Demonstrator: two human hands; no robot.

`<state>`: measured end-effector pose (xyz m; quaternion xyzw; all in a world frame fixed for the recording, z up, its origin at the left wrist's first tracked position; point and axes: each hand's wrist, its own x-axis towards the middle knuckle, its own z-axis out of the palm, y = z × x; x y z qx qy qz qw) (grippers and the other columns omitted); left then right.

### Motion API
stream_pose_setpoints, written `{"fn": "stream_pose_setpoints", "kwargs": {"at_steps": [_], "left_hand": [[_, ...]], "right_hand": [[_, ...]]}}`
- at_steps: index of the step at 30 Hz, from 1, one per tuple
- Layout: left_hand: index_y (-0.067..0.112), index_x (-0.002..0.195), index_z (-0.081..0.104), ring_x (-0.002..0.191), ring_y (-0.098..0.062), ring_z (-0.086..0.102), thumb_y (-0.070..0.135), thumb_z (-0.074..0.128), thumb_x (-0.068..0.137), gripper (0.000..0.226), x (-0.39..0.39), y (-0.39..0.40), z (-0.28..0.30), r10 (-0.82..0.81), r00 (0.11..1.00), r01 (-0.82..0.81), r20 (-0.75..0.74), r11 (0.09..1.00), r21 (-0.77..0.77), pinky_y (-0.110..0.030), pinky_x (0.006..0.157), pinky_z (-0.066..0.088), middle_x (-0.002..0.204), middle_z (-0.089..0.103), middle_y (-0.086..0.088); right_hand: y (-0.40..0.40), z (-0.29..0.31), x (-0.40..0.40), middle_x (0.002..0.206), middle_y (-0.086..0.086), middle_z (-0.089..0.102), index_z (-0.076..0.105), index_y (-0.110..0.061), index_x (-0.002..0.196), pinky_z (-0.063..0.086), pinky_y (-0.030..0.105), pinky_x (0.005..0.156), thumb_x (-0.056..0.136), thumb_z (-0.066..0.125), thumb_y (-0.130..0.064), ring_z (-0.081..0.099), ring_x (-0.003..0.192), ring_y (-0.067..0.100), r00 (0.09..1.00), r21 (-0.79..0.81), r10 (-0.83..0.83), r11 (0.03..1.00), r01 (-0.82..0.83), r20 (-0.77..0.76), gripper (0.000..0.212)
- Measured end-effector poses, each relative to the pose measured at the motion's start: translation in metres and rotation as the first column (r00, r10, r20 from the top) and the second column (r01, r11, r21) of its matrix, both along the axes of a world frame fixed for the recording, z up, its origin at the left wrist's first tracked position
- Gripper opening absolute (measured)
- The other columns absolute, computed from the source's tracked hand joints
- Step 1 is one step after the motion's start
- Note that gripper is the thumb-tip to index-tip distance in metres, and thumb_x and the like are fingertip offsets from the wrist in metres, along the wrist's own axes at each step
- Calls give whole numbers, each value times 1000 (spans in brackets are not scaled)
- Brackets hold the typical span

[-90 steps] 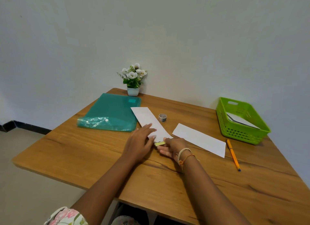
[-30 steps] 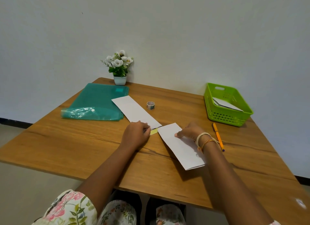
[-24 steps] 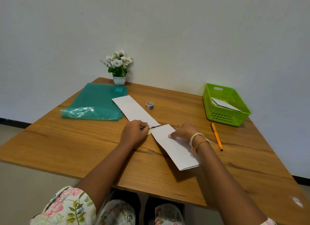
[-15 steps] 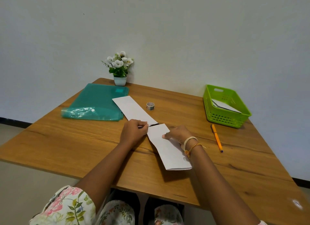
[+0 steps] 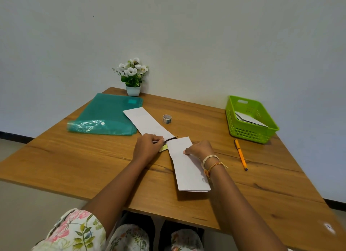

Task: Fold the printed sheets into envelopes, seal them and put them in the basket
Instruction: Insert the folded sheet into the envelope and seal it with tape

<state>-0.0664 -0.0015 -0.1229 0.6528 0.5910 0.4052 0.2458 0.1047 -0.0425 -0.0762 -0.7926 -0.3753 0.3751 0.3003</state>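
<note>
Green basket (image 5: 236, 123) already held folded paper. The left hand (image 5: 147, 149) pinched the near end of one folded sheet (image 5: 148, 123); the right hand (image 5: 200, 151) gripped a second folded sheet (image 5: 188, 173) mid-table. Both sheets remained outside the basket, apparently unsealed.

The left hand (image 5: 148, 147) pinches one white sheet (image 5: 148, 124). The right hand (image 5: 201, 150) holds another sheet (image 5: 187, 168) on the bench (image 5: 93, 157).

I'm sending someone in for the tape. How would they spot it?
Start at the wooden table and find the flower pot at its far edge. Nearer than the pot, just right of the long white sheet, stands the tape: the only small round roll, patterned, apart from everything else.
</note>
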Motion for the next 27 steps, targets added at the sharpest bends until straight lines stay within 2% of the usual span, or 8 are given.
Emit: {"fn": "stream_pose_setpoints", "kwargs": {"at_steps": [5,10,13,17,21,23,24,27], "left_hand": [[13,111,71,110,-16,62,28,66,88,27,1,0,-2,-19,999,18,-39,1000,-16,-30,87,53,114,70,-4],[16,111,71,112,-16,60,28,67,87,27,1,0,-1,-23,999,21,-49,999,-32,-29,87,53,116,69,-2],[17,112,70,116,-16,59,27,67,87,27,0,-1,0,-66,996,64,-54,997,-41,-32,90,53,118,68,-2],[18,111,70,117,-14,58,26,67,87,26,-1,-2,0,-101,993,98,-55,994,-43,-31,92,52,118,68,-2],[17,110,72,118,-15,58,25,68,87,25,-1,-3,1,-85,996,84,-12,996,-31,-30,93,51,118,68,-4],[16,110,72,121,-16,56,24,68,87,25,-2,-3,1,-64,998,64,11,998,-18,-31,95,50,120,67,-5],[16,111,72,122,-16,55,24,68,87,25,-2,-3,1,-52,998,52,21,999,-10,-30,96,50,121,66,-6],[16,111,71,123,-17,54,24,68,87,26,-2,-3,3,-27,998,27,48,1000,3,-31,95,51,123,65,-7]], "right_hand": [[5,1,-8,118,12,61,55,0,123,44,29,73,72,82,-17,50,88,22,999,-19,42,999,-42,7,61],[5,9,-19,125,11,60,57,-4,127,43,27,73,80,76,-21,57,110,25,981,-101,192,977,-187,39,53],[5,13,-21,116,8,62,59,-5,122,46,27,74,83,74,-22,58,103,22,968,-68,246,968,-243,45,46],[8,13,-22,85,2,57,59,-10,104,36,23,53,82,74,-25,53,77,15,955,-65,290,956,-286,56,31],[13,9,-21,97,5,60,57,-10,107,36,22,53,79,77,-27,56,85,17,966,19,247,968,-249,72,38],[10,12,-16,82,1,52,52,-17,87,31,22,50,80,74,-33,49,70,13,947,-40,302,953,-299,109,28],[7,15,-10,81,1,50,47,-20,80,32,23,52,81,73,-36,47,68,13,931,-108,348,935,-337,110,31],[-2,25,8,94,4,55,47,-19,77,44,28,67,81,74,-29,55,86,20,902,-260,431,872,-415,7,29]]}}
